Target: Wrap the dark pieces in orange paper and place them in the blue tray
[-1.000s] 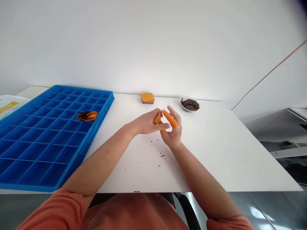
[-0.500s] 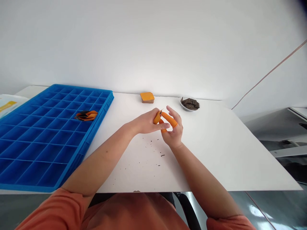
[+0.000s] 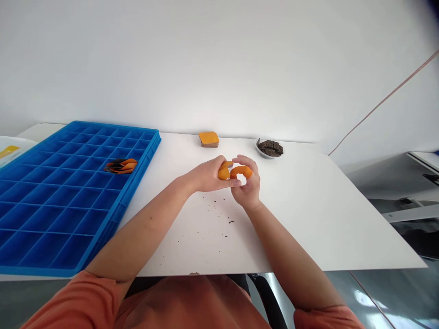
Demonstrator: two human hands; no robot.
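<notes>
My left hand [image 3: 208, 175] is closed at the middle of the table, curled round a small orange piece [image 3: 225, 164] with a greyish edge. Its exact kind is hard to make out, because the fingers hide most of it. Facing it, my right hand [image 3: 249, 187] has orange finger cots [image 3: 243, 171] on its thumb and forefinger. The forefinger bends to meet the thumb beside the left hand's fingertips, pinching at the piece's edge; what lies between those tips is hidden.
A blue compartment tray [image 3: 116, 201] lies left, with orange and black pieces [image 3: 121, 166] in one compartment. A stack of orange squares [image 3: 208, 139] sits near the wall. Right of it, a white bowl [image 3: 269, 156] holds dark brown flat pieces [image 3: 270, 147]. Dark crumbs dot the white table [image 3: 308, 219].
My right forefinger has bent in from a straighter pose, and the other right fingers have curled down. The pointed tip that stuck up from the left hand no longer shows.
</notes>
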